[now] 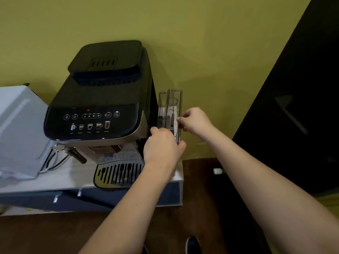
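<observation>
- The clear plastic water tank (169, 107) stands upright at the right flank of the coffee machine (102, 92), open top facing up.
- It is a narrow slab: its long axis runs from the wall towards the person, alongside the machine. One narrow end points at the wall and the other at the camera.
- Its left wall lies close against the machine's black side; whether it is seated in its slot cannot be told.
- The left hand (161, 145) grips the tank's near end, fingers curled over the left side and the thumb against the right edge.
- The right hand (195, 121) pinches the rim of the tank's right wall between curled fingertips and thumb, further back than the left hand.
- The machine faces the person, with its lit button panel tilted up, a steam wand (75, 153) at lower left and a slotted drip tray (117, 173) below.
- It stands on a pale table (55, 180), with the tank at the table's right end.
- A white box (18, 125) sits on the table just left of the machine.
- An olive wall (201, 43) is behind, and a dark panel (302, 107) is to the right.
- A shoe (192, 244) shows on the brown floor below.
</observation>
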The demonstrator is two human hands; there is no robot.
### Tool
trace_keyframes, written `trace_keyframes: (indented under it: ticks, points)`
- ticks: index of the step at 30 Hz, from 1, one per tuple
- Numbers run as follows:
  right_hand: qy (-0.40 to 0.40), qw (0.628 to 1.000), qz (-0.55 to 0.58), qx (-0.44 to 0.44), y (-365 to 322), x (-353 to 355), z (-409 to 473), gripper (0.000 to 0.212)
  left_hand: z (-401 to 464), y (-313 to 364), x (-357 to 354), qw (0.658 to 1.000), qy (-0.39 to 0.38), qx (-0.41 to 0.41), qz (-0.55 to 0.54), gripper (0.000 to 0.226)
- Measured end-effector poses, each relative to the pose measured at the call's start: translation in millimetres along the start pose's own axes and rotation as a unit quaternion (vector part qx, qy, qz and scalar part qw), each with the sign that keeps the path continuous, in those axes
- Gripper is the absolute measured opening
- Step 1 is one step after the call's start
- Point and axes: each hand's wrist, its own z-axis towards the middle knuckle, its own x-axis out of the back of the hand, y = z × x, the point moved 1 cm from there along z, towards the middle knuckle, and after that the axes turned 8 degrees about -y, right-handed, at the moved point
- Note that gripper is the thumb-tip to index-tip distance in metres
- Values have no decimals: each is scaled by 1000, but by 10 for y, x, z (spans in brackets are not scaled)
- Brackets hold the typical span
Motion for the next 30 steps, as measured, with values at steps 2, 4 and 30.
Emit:
trace_keyframes:
  ticks: [2,4,30]
  points:
    - [0,1000,-11,8,-30,-57,146,27,124,12,-14,1000,-4,16,0,56]
    - [9,999,-39,23,-79,-74,272,28,237,20,-3,1000,-4,29,-4,55]
    - [-56,994,-89,-16,-45,-208,755,23,555,-46,-240,990,-34,71,117,60]
